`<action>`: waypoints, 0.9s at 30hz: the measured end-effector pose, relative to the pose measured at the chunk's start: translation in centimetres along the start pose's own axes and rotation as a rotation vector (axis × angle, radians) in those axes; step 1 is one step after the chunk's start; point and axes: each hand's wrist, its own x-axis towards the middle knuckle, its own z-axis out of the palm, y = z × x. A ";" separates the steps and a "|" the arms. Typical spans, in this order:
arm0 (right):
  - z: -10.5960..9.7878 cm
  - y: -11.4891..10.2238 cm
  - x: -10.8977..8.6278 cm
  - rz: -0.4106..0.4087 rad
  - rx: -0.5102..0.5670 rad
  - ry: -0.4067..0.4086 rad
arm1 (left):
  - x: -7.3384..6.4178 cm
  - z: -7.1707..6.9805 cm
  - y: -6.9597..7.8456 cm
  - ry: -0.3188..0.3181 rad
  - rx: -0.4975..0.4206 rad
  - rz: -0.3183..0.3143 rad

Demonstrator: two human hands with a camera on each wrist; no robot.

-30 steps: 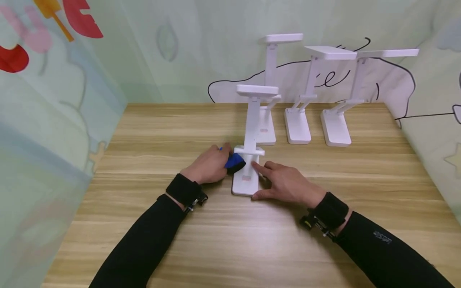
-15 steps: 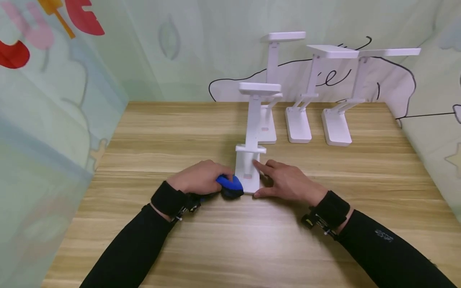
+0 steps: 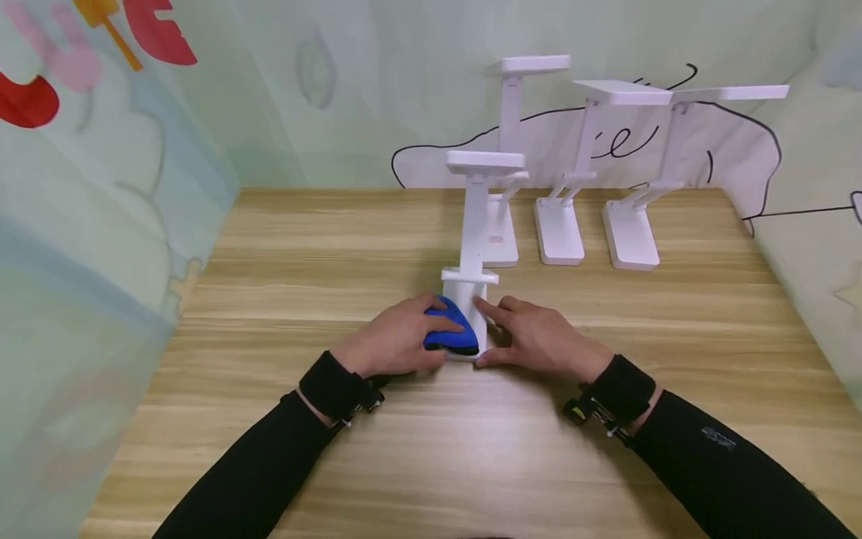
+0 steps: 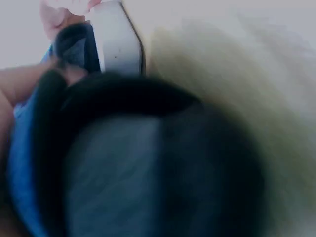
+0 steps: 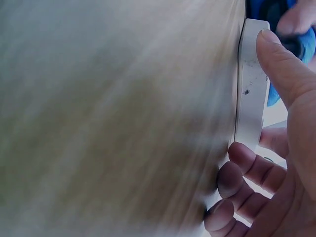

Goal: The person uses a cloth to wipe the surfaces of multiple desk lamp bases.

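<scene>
A white desk lamp [image 3: 474,224] stands upright at the middle of the table, its flat head raised on a slim neck. My left hand [image 3: 393,337] grips a blue-and-black cloth [image 3: 453,339] and presses it on the front of the lamp's base. That cloth [image 4: 113,173] fills much of the left wrist view, dark and blurred. My right hand [image 3: 542,337] holds the base from the right, thumb at its front corner and index finger on its upper face. Small dark marks show on the side of the base [image 5: 253,94] in the right wrist view.
Behind stand three more white lamps: one partly hidden [image 3: 498,232] by the front lamp, one in the middle [image 3: 559,232], one at the right [image 3: 631,236]. A patterned curtain [image 3: 323,150] hangs behind the wooden table [image 3: 303,262].
My left hand moved the cloth from the base's left side toward its front left corner, then up onto the base's top. My right hand stays on the base.
</scene>
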 end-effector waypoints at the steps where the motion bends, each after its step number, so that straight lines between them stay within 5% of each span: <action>1: 0.0 0.1 -0.1 0.001 0.001 0.000 | -0.1 0.1 0.2 0.001 -0.008 0.008; 9: 0.0 0.1 0.0 -0.001 0.008 -0.004 | -0.9 0.7 1.7 0.049 -0.003 -0.041; 17: 0.0 0.2 -0.2 0.017 0.019 0.007 | -0.4 2.5 3.3 0.095 0.177 -0.138; 27: 0.0 0.1 -0.2 0.017 0.027 -0.005 | -0.3 1.9 2.7 0.045 0.168 -0.142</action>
